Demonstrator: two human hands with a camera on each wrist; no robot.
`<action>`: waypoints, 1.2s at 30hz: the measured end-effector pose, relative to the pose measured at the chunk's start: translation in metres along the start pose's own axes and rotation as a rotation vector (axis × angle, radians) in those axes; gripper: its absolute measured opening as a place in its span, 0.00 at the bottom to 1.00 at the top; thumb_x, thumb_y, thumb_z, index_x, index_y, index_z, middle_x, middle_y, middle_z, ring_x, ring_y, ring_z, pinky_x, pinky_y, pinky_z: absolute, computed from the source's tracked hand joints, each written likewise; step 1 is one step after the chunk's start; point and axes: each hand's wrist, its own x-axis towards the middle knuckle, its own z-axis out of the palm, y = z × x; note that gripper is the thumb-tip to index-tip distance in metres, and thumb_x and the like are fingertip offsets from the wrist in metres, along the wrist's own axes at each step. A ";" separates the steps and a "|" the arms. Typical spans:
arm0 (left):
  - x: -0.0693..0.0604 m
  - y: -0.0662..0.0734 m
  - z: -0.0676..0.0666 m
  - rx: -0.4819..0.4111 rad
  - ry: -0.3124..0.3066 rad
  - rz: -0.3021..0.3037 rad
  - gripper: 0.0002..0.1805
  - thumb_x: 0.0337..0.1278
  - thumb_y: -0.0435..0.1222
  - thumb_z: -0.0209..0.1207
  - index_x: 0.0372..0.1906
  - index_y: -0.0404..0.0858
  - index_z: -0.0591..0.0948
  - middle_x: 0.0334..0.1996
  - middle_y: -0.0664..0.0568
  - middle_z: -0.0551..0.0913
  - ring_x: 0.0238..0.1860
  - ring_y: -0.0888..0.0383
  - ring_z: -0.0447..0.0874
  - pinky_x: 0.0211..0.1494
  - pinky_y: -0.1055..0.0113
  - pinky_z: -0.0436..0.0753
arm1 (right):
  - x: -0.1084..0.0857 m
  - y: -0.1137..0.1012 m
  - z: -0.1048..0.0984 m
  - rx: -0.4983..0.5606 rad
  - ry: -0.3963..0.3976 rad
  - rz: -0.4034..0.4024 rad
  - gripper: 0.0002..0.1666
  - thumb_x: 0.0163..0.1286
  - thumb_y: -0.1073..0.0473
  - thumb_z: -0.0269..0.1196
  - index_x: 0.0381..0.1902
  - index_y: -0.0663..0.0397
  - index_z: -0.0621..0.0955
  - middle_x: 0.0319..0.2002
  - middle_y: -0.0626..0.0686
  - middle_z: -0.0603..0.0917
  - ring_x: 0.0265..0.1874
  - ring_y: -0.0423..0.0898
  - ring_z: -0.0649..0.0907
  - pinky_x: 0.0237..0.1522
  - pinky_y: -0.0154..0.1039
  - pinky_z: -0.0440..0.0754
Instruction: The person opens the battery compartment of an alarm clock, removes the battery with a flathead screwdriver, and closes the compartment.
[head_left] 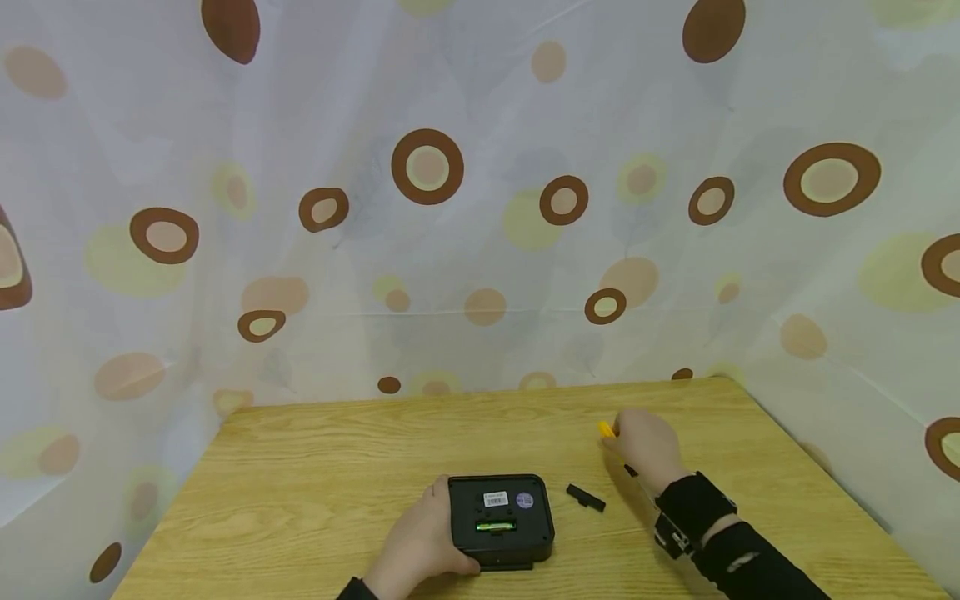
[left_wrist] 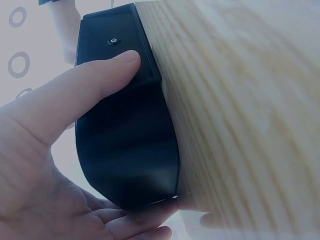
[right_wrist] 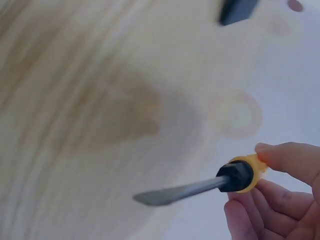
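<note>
Left hand: a black plastic box with rounded corners (head_left: 501,512) is gripped along its left side by the left hand (head_left: 423,537); thumb and fingers are clamped on the casing, the thumb laid across its near face.
Box position: set on the table at the bottom centre of the head frame, the slotted face turned up.
Slot: a slim green cylindrical battery (head_left: 497,527) is seen lying in it.
Markings: a white rectangular barcode label (head_left: 495,499) and a round purple sticker (head_left: 524,500) are carried above the slot, side by side.
Casing edge: one small metallic screw (left_wrist: 114,41) is shown near the top of the left wrist frame, beyond the thumb.
Loose piece: a narrow black plastic strip (head_left: 586,497) is found on the table, just right of the box, apart from both hands.
Right hand: a flat-bladed metal screwdriver with a yellow-and-black handle (right_wrist: 205,187) is held by the right hand (head_left: 648,446), right of centre in the head frame; the yellow end is pinched between thumb and fingers, the blade pointed leftward in the right wrist frame.
Right wrist: a black band (head_left: 693,504) is worn.
Ground: a light wood-grain table (head_left: 322,467), backed by a pale sheet printed with brown rings and dots (head_left: 480,250).
</note>
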 end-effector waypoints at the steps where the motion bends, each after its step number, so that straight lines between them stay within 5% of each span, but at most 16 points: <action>1: 0.000 0.000 0.000 -0.003 0.000 0.002 0.61 0.24 0.38 0.89 0.68 0.24 0.67 0.54 0.35 0.82 0.51 0.43 0.84 0.54 0.45 0.83 | 0.000 -0.001 -0.002 0.018 0.000 0.000 0.15 0.70 0.59 0.71 0.24 0.56 0.81 0.20 0.52 0.76 0.20 0.46 0.70 0.27 0.41 0.64; 8: 0.000 -0.002 0.000 -0.020 0.000 0.005 0.60 0.23 0.37 0.89 0.67 0.24 0.68 0.54 0.36 0.83 0.51 0.43 0.85 0.54 0.45 0.83 | 0.003 -0.004 -0.017 0.207 -0.003 0.045 0.14 0.73 0.58 0.69 0.45 0.66 0.88 0.33 0.57 0.89 0.23 0.44 0.80 0.27 0.38 0.74; 16: 0.002 -0.004 0.002 -0.021 -0.004 -0.001 0.61 0.24 0.37 0.89 0.68 0.24 0.67 0.54 0.35 0.82 0.51 0.43 0.84 0.54 0.45 0.83 | 0.004 -0.002 -0.019 0.492 -0.064 0.085 0.15 0.77 0.63 0.64 0.48 0.74 0.84 0.40 0.66 0.90 0.33 0.50 0.89 0.37 0.44 0.90; 21: 0.002 -0.004 0.001 -0.018 -0.006 -0.007 0.61 0.24 0.37 0.90 0.68 0.24 0.67 0.54 0.35 0.82 0.51 0.43 0.84 0.55 0.45 0.83 | 0.003 -0.001 -0.015 0.701 -0.082 0.100 0.19 0.80 0.65 0.58 0.58 0.80 0.78 0.44 0.70 0.89 0.40 0.52 0.92 0.42 0.43 0.91; 28: 0.001 -0.004 0.001 -0.020 -0.011 -0.011 0.62 0.25 0.37 0.89 0.70 0.24 0.65 0.55 0.35 0.82 0.51 0.42 0.84 0.55 0.44 0.83 | 0.002 -0.001 -0.020 0.960 -0.129 0.148 0.27 0.87 0.57 0.50 0.70 0.77 0.71 0.41 0.54 0.89 0.38 0.38 0.89 0.45 0.33 0.88; 33: 0.002 -0.004 0.001 -0.021 -0.009 -0.002 0.62 0.25 0.38 0.89 0.70 0.24 0.65 0.55 0.34 0.82 0.51 0.42 0.84 0.54 0.44 0.83 | 0.002 0.000 -0.022 1.081 -0.127 0.185 0.28 0.90 0.52 0.45 0.69 0.75 0.68 0.39 0.45 0.88 0.37 0.32 0.88 0.46 0.28 0.87; 36: 0.001 -0.003 0.001 -0.021 -0.010 -0.001 0.62 0.25 0.38 0.89 0.70 0.23 0.65 0.55 0.33 0.82 0.51 0.41 0.84 0.54 0.44 0.83 | 0.003 0.000 -0.022 1.244 -0.136 0.193 0.24 0.90 0.55 0.40 0.64 0.74 0.64 0.38 0.44 0.88 0.38 0.34 0.90 0.47 0.30 0.88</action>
